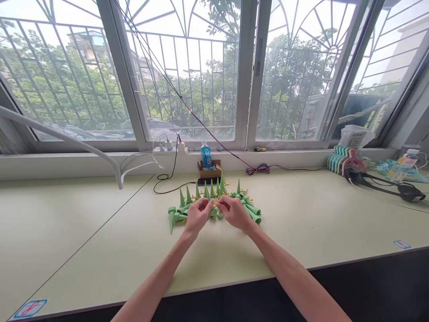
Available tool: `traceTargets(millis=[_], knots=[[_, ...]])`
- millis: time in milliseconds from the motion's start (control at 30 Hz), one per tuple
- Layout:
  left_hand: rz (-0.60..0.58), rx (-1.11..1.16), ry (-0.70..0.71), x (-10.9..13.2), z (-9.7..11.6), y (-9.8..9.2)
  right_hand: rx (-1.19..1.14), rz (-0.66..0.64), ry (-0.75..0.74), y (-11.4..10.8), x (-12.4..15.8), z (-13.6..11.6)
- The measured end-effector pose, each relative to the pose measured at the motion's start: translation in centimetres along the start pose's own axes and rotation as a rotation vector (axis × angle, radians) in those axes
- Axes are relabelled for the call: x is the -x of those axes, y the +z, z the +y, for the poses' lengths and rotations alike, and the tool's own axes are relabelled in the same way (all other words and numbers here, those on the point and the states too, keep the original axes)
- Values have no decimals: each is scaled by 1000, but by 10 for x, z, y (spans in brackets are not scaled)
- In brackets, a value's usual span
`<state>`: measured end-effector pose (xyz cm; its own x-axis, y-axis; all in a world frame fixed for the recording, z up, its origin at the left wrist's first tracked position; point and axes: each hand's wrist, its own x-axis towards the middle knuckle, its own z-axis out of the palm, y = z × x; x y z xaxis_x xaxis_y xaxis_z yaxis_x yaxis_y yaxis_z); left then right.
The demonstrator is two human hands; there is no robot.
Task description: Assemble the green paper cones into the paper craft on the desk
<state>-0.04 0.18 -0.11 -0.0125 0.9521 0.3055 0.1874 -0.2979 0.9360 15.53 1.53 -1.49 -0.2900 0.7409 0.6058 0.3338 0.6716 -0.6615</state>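
My left hand (198, 213) and my right hand (234, 212) meet over a group of green plastic cone spikes, fingertips nearly touching. Both hands are closed in a pinch on a small yellow plastic piece (215, 204) between them; its exact shape is partly hidden by the fingers. Behind the hands, several green spikes (188, 193) stand point up, with yellow pieces at their sides. More green spikes (251, 209) lie heaped beside my right hand. Left of my left hand, another green spike (171, 220) lies with its tip toward me.
A phone (208, 181) lies behind the spikes, before a small cardboard box (214, 172) with a blue bottle (205, 154). A coiled cable (258, 169) and power strip (167, 150) are at the back. Headgear with a black strap (382, 182) and stacked hangers (342, 160) lie right.
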Motion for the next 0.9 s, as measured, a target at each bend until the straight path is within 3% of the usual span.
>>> traceTargets(millis=[900], knots=[[12,-37,38,-1,-1,0,57,-9,-4,-4,1,-8]])
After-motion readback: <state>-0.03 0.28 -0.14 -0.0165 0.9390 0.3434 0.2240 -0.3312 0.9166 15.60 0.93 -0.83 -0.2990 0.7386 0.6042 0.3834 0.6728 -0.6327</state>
